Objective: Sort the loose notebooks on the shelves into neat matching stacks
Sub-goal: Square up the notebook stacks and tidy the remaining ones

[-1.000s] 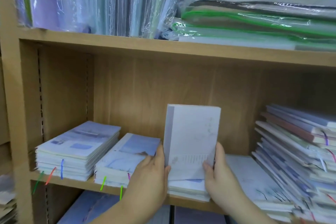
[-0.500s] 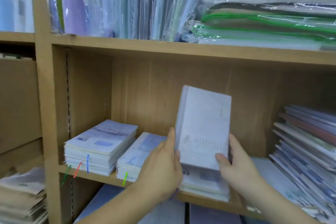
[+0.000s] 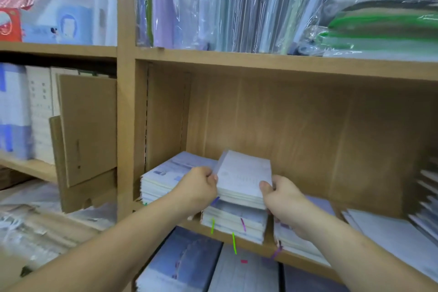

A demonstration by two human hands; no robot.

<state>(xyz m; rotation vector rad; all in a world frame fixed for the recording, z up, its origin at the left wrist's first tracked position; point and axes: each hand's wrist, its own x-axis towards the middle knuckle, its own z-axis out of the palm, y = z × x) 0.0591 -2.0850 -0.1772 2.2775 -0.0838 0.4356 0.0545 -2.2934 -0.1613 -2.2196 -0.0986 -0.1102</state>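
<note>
Change: bundle of notebooks, upright half a second ago, now lies nearly flat and lower, over the middle stack; view has swung left.
Left hand: fingers curled round the bundle's left edge; forearm reaches in from the lower left.
Right hand: thumb on top at the bundle's near right corner, hand closed on that edge; forearm comes from the lower right.
Bundle position: far edge slightly raised, near edge at the top of the middle stack; touching or just apart, cannot tell.
Shelf: wooden. Left stack sits at the left edge, middle stack at the front edge beside it, low stack to the right under the right wrist. Ribbon markers hang over the front edge.
Right edge: slumped pile, blurred and cut off.
Above: wrapped packs stand on the upper board.
Left bay: cardboard sheet leans upright.
Hidden: right fingers under the bundle; cover print too blurred to read.
</note>
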